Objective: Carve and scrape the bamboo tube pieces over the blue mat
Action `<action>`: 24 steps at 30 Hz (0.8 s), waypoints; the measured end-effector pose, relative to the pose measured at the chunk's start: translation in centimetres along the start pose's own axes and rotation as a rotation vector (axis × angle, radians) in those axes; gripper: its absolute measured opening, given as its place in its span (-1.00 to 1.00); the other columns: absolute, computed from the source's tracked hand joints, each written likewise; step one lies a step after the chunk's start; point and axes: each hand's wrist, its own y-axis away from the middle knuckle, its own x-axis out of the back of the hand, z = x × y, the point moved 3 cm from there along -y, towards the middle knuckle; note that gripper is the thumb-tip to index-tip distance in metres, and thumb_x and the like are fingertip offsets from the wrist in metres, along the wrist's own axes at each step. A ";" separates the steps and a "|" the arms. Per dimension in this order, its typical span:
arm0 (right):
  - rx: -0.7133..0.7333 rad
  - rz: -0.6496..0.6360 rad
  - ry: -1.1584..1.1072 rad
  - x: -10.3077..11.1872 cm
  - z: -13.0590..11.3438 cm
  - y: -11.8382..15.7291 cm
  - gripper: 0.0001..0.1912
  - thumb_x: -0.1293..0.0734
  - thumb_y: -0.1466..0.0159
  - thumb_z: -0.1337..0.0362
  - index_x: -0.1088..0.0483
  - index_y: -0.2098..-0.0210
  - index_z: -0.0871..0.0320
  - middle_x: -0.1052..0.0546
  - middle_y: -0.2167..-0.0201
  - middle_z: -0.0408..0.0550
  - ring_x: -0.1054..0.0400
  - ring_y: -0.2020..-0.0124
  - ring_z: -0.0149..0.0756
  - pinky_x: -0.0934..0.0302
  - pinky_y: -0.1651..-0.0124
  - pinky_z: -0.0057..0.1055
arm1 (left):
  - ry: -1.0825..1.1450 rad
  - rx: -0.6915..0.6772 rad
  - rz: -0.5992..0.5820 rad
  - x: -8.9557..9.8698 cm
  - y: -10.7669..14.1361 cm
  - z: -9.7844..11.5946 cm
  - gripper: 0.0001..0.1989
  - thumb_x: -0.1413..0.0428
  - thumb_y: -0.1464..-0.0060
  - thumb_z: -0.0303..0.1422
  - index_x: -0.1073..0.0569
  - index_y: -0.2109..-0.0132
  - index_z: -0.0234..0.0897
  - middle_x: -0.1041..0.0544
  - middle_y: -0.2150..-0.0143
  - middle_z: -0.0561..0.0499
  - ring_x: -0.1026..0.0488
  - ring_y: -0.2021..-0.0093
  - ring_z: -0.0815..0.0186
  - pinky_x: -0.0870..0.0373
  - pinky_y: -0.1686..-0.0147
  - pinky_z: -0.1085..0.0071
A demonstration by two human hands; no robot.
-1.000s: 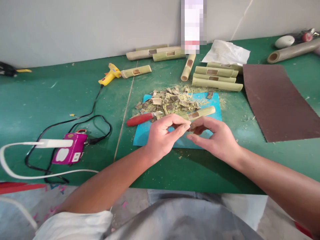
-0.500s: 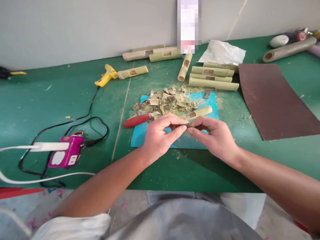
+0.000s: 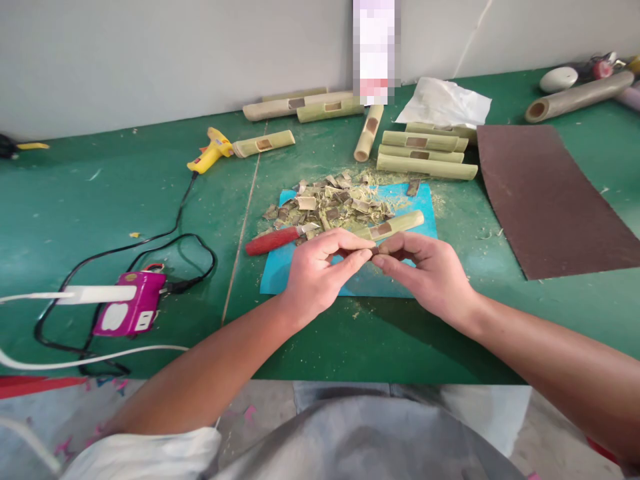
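Observation:
My left hand (image 3: 325, 270) and my right hand (image 3: 425, 270) meet over a blue sheet (image 3: 285, 273). Between their pinched fingertips is a small dark brown piece (image 3: 375, 251), mostly covered by the fingers. Just behind the hands lies a bamboo tube (image 3: 407, 221) with a rectangular slot cut in it. A knife with a red handle (image 3: 273, 241) rests to the left of my left hand, its blade pointing right. Beyond it, a heap of bamboo chips and shavings (image 3: 330, 200) covers the back of the sheet.
Several slotted bamboo tubes (image 3: 425, 166) lie along the back of the green table (image 3: 320, 347). At left are a yellow glue gun (image 3: 213, 152) and a magenta power box (image 3: 131, 303) with cords. A brown sheet (image 3: 555, 207) lies at right, near a grey tube (image 3: 580, 98).
Both hands keep the same pinch on the small brown piece, with barely any movement. The camera view has shifted very slightly.

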 end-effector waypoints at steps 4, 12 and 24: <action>-0.001 -0.003 0.009 0.0 -0.1 0.0 -0.85 -0.35 -0.20 0.19 -0.43 0.43 0.13 -0.45 0.53 -0.22 -0.27 0.48 -0.46 -0.17 0.37 -0.46 | 0.003 0.009 -0.003 0.0 0.0 0.0 -0.93 -0.20 -0.13 -0.41 -0.59 0.24 -0.26 -0.59 0.29 0.02 -0.51 0.29 0.40 -0.43 0.28 0.50; 0.006 -0.001 0.003 0.1 0.0 0.0 -0.86 -0.36 -0.19 0.20 -0.42 0.43 0.13 -0.45 0.53 -0.22 -0.27 0.48 -0.47 -0.16 0.38 -0.47 | -0.025 0.025 -0.016 0.0 0.0 0.1 -0.92 -0.19 -0.14 -0.39 -0.59 0.23 -0.26 -0.59 0.28 0.01 -0.51 0.29 0.38 -0.45 0.26 0.47; 0.017 -0.014 0.048 0.1 -0.1 0.0 -0.84 -0.34 -0.21 0.19 -0.40 0.43 0.13 -0.44 0.52 -0.21 -0.26 0.48 -0.46 -0.15 0.38 -0.46 | -0.046 0.030 -0.004 0.0 0.1 -0.1 -0.95 -0.22 -0.12 -0.40 -0.58 0.27 -0.25 -0.60 0.30 0.04 -0.51 0.30 0.39 -0.44 0.28 0.50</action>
